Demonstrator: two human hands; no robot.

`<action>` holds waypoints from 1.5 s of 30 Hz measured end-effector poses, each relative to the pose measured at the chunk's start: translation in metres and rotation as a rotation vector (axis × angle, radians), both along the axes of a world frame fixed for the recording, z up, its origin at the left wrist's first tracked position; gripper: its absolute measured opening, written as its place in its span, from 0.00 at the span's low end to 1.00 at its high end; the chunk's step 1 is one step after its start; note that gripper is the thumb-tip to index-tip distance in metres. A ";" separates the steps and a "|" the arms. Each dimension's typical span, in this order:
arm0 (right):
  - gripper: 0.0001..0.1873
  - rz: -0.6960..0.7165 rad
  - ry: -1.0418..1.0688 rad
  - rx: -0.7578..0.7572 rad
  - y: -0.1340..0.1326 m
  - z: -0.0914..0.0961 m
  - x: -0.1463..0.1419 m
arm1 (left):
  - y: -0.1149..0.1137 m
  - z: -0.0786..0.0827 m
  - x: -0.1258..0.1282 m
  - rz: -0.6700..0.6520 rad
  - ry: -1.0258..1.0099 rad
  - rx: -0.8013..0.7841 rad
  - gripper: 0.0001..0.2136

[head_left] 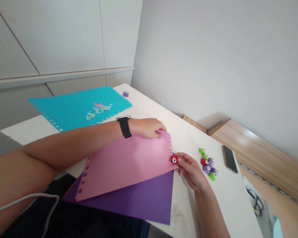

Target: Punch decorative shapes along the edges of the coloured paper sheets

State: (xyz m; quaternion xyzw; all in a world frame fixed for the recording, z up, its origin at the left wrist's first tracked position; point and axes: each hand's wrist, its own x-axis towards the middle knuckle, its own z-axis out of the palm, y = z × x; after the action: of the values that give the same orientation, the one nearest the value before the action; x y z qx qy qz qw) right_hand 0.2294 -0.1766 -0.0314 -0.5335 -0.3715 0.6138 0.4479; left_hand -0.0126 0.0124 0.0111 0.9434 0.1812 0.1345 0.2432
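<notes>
Punch (174,160) meets pink sheet's (131,162) edge

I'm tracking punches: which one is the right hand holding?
The red punch against the pink sheet; the other red punch lies in the cluster near the phone.

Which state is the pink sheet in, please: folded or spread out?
Spread out: the pink sheet shows one broad face, partly over the purple sheet, though it curls up a little at the left hand.
</notes>
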 end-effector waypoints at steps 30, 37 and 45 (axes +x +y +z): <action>0.16 0.010 -0.122 0.127 -0.003 -0.008 -0.023 | -0.006 0.010 -0.003 -0.037 -0.007 0.031 0.04; 0.16 -0.002 0.009 -0.010 0.001 -0.001 -0.011 | -0.003 0.004 -0.001 -0.048 0.012 0.016 0.05; 0.16 -0.051 0.050 0.014 0.001 -0.001 -0.001 | -0.002 0.010 -0.003 -0.087 0.179 -0.053 0.06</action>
State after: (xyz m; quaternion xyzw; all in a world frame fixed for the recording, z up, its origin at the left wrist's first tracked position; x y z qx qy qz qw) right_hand 0.2280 -0.1760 -0.0324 -0.5242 -0.3507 0.6127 0.4762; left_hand -0.0154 0.0100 0.0208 0.9519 0.1647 0.0342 0.2563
